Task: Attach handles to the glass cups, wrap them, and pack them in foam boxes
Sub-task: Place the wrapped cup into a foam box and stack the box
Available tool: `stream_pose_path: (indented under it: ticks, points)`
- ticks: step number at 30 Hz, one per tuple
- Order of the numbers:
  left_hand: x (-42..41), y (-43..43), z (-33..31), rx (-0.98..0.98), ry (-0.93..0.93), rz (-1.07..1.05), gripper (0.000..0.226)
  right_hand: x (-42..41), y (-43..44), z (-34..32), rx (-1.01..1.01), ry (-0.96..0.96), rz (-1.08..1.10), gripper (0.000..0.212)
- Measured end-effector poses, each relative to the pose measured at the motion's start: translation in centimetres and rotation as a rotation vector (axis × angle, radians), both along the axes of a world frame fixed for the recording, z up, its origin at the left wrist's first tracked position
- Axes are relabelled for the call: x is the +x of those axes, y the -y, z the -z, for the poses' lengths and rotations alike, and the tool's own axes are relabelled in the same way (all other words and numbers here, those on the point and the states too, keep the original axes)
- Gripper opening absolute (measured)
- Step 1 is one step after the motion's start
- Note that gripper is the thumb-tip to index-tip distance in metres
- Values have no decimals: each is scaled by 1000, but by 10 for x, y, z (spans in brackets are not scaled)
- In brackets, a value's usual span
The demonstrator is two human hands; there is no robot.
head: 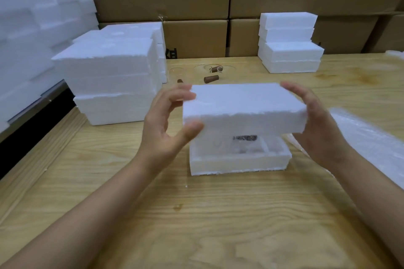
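Foam lid (242,105) clamped in my left grip (162,124) and right grip (317,129); lowered askew, it could crush the wrapped cup (246,144) below.

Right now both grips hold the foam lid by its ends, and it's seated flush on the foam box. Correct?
Not seated. The head view shows the foam lid held clear above the open foam box, with the wrapped cup visible in the gap. The rest is right: the left grip and right grip hold the lid by its ends.
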State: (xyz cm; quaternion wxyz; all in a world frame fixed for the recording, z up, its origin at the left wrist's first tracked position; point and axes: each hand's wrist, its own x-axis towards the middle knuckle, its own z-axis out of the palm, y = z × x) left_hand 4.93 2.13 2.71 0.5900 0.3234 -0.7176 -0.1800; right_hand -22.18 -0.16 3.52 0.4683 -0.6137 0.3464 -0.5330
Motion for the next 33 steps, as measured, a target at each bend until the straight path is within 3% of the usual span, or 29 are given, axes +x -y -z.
stream_pose_path:
  ticks: [1, 3, 5, 13, 18, 25, 30, 33]
  points:
    - [2, -2, 5, -15, 8, -5, 42, -1, -2, 5, -9, -11, -16, 38]
    - [5, -4, 11, -41, 29, -35, 41, -2, -5, 9, 13, -3, -30, 76]
    - [6, -6, 15, -73, 81, -64, 42, -4, -4, 10, 16, 9, -58, 87]
    - [-3, -5, 17, -107, 182, -125, 33, -16, 7, 25, 81, 29, -96, 53]
    - [2, -3, 18, -46, 162, -97, 32, -19, 7, 27, 93, -15, -133, 57]
    - [7, -6, 25, -98, 303, -121, 40, -25, 0, 25, 66, -87, -186, 63]
    - [8, -8, 25, -7, 304, -91, 41, -32, -1, 26, 54, -210, -192, 61]
    - [15, -10, 29, 187, 324, 5, 52, -34, -1, 24, 57, -189, -219, 46]
